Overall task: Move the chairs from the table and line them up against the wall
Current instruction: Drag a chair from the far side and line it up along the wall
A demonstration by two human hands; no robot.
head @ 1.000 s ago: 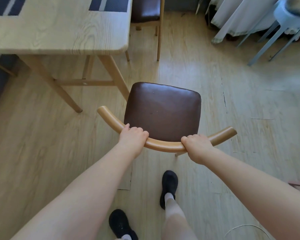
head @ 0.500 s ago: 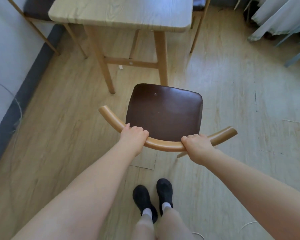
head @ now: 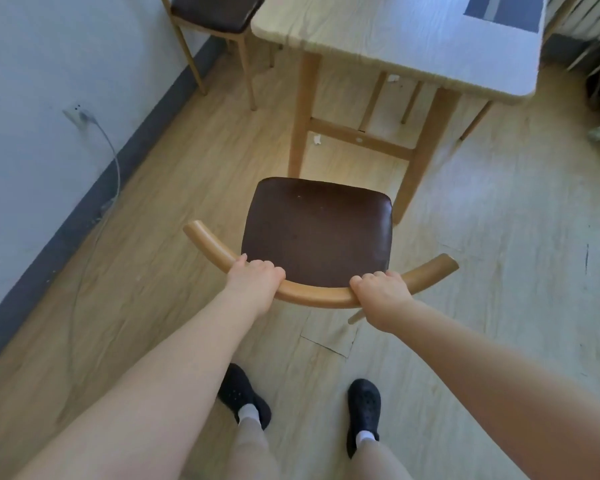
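A wooden chair (head: pixel 317 230) with a dark brown padded seat and a curved wooden backrest stands in front of me, just short of the table's near legs. My left hand (head: pixel 257 280) grips the left part of the backrest rail and my right hand (head: pixel 381 294) grips its right part. A second chair (head: pixel 215 8) of the same kind stands at the top left beside the white wall (head: pixel 49 81), its seat partly cut off by the frame. The light wooden table (head: pixel 395 39) fills the upper right.
A dark baseboard (head: pixel 94 188) runs diagonally along the wall on the left. A wall socket (head: pixel 75 114) holds a plug whose grey cable drops to the floor. Small white scraps (head: pixel 316 139) lie under the table. My black shoes (head: pixel 245 398) stand on the wooden floor behind the chair.
My view has swung to the left, so the wall and the second chair have come into sight and the table has shifted right. Both hands keep their grip on the backrest; my feet have stepped apart.
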